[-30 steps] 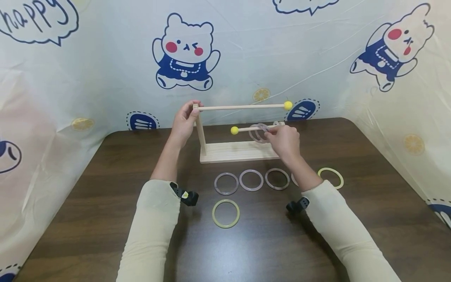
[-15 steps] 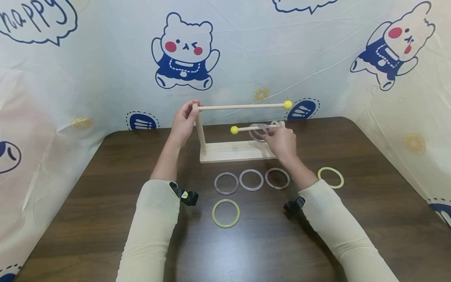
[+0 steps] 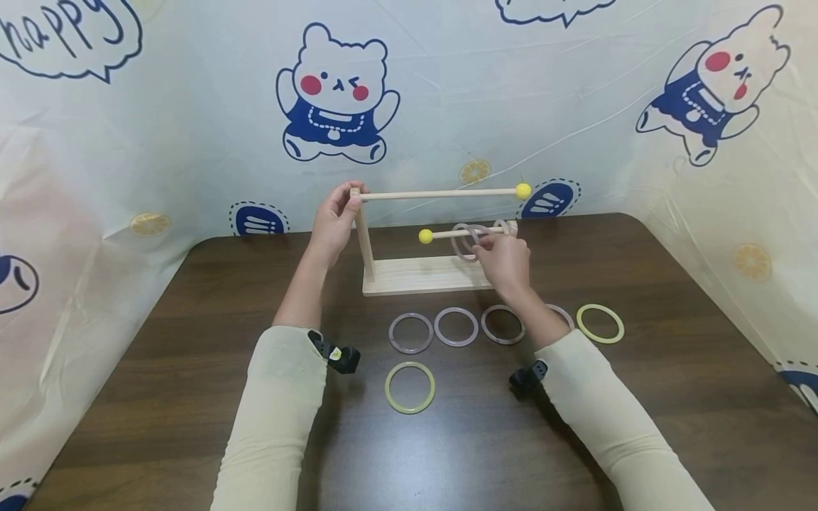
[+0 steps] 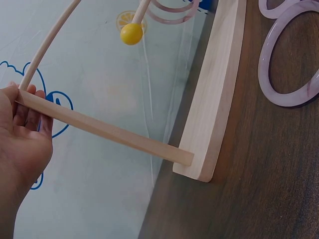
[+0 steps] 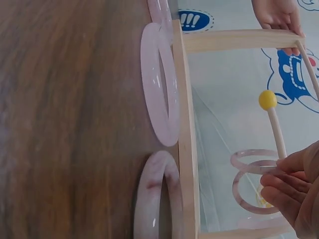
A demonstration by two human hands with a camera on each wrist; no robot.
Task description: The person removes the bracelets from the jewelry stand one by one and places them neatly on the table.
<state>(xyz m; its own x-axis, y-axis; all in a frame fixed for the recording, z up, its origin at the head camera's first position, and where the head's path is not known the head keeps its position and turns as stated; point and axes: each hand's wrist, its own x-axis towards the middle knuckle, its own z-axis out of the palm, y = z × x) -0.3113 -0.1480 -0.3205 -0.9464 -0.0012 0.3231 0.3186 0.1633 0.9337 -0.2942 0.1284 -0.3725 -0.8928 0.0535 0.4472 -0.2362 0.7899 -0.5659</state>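
A wooden bangle stand (image 3: 428,275) stands on the table, with two rods ending in yellow balls. My left hand (image 3: 331,223) grips the top of its left post (image 3: 364,245), beside the root of the bare upper rod (image 3: 441,194). The right hand (image 3: 508,264) pinches a pale lilac bangle (image 5: 249,168) hung around the lower rod (image 3: 444,234). Another marbled bangle (image 5: 238,196) hangs close behind it, and one more bangle (image 3: 503,226) is near the right post. My right fingers hide part of these bangles and the rod.
Several lilac bangles lie in a row before the stand, including one at left (image 3: 411,351) and one partly behind my right wrist (image 3: 564,312). A yellow-green bangle (image 3: 601,341) ends the row at right; a green bangle (image 3: 410,410) lies nearer. A printed cloth (image 3: 434,92) hangs behind.
My right hand has shifted slightly left along the lower rod with the pinched bangle, uncovering more of a bangle on the table. The left hand stays on the post.
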